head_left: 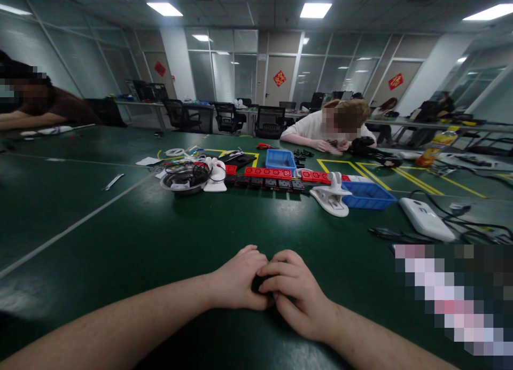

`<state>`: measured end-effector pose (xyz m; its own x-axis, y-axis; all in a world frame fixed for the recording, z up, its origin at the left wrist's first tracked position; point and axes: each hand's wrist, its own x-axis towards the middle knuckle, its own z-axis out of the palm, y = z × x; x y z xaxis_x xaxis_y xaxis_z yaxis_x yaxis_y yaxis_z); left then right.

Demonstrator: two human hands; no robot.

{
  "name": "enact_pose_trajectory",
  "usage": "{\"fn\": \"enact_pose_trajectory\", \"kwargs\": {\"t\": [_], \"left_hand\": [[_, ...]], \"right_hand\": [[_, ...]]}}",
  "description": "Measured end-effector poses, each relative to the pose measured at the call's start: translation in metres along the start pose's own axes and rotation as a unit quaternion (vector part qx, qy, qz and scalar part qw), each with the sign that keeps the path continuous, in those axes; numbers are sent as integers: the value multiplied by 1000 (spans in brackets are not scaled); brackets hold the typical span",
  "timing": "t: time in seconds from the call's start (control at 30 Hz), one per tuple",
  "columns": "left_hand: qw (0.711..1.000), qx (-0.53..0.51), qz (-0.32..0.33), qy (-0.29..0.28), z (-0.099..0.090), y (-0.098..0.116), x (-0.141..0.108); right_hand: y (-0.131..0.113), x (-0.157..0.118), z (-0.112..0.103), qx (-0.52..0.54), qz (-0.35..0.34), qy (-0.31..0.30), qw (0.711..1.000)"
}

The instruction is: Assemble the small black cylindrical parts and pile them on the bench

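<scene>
Apparently I'm handling, two-handed, a small dark thing (260,284) above the counter (200,220): my left hand (238,279) curls beside it, my right hand (302,292) bends over it, fingers slightly apart. Whether either clamps it, I can't tell; baring it calls for lifting those fingers. Beyond lie a white clip (334,200), blue bin (371,198) and red sockets (267,172); farther, a person (310,125) leans in.

And here, low in the centre of the frame, a small dark object (258,284) sits tucked between the left hand (242,278) and the right hand (298,295), above the green surface (192,226), mostly covered by fingers, its full shape and tilt hidden.
</scene>
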<state>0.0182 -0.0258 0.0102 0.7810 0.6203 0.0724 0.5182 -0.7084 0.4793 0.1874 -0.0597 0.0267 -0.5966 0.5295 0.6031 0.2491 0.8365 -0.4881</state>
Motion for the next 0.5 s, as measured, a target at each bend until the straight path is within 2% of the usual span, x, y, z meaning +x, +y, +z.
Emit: {"fn": "enact_pose_trajectory", "kwargs": {"t": [0.23,0.37,0.5], "left_hand": [[998,-57,-14,3,-3,2,0],[998,-58,-32,6,-3,5,1],[998,-50,-43,16,1,5,1]], "right_hand": [[4,-4,4,-17,87,27,996],[6,-5,6,-32,138,24,990],[6,-5,7,-50,161,18,986]]}}
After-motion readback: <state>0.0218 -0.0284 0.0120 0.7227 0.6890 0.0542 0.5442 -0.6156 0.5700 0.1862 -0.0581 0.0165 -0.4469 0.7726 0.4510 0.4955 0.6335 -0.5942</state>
